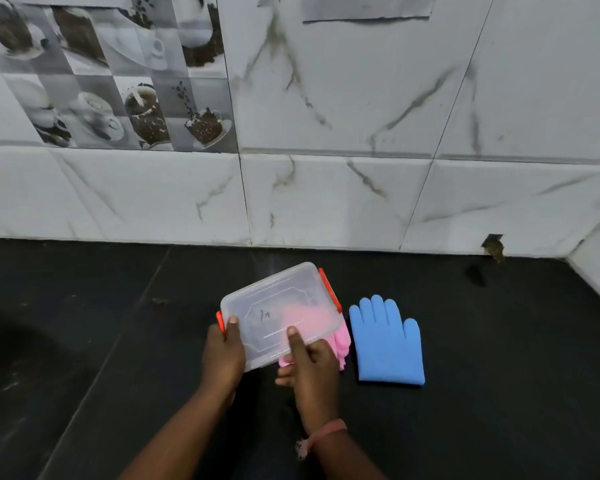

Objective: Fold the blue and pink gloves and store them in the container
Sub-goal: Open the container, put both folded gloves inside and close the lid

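Black counter, both hands' grip on container edges.

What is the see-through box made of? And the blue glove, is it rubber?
The box looks like clear, slightly cloudy plastic: pink shows through it, and it has orange-red clips on its sides. The blue glove looks like soft matte rubber or silicone, since it lies flat and smooth without shine, though it could be something else. Both hands hold the box.

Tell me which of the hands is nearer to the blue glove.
Right. The right hand grips the container's near edge, just left of the blue glove; the left hand holds the container's far-left end.
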`<move>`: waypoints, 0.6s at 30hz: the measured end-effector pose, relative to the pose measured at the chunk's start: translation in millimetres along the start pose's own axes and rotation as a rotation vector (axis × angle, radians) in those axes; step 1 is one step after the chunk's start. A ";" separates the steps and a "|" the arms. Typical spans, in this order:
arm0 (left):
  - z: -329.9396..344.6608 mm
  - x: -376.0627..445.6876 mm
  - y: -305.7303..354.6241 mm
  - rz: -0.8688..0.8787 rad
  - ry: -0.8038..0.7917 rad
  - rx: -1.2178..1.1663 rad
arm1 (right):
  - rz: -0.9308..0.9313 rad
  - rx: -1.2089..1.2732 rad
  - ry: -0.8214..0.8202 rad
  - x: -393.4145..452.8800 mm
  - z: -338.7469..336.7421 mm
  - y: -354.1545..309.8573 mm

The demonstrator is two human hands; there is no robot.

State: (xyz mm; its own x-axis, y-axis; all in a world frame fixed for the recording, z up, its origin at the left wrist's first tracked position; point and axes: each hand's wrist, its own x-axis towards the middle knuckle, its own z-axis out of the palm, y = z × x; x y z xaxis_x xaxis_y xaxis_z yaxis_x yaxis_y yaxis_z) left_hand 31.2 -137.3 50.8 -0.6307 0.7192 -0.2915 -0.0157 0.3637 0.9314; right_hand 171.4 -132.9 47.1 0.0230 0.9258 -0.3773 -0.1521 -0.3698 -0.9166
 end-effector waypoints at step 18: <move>-95.2 -5.5 -58.5 0.122 -0.059 0.185 | -0.211 -0.563 0.335 -53.0 3.7 40.6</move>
State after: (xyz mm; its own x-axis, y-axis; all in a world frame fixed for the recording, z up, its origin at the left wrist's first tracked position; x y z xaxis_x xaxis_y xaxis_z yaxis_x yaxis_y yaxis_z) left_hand -38.3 -218.9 18.7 -0.5726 0.7960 -0.1961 0.2043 0.3702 0.9062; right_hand 160.3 -196.8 30.3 0.3141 0.9417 -0.1205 0.4238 -0.2527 -0.8698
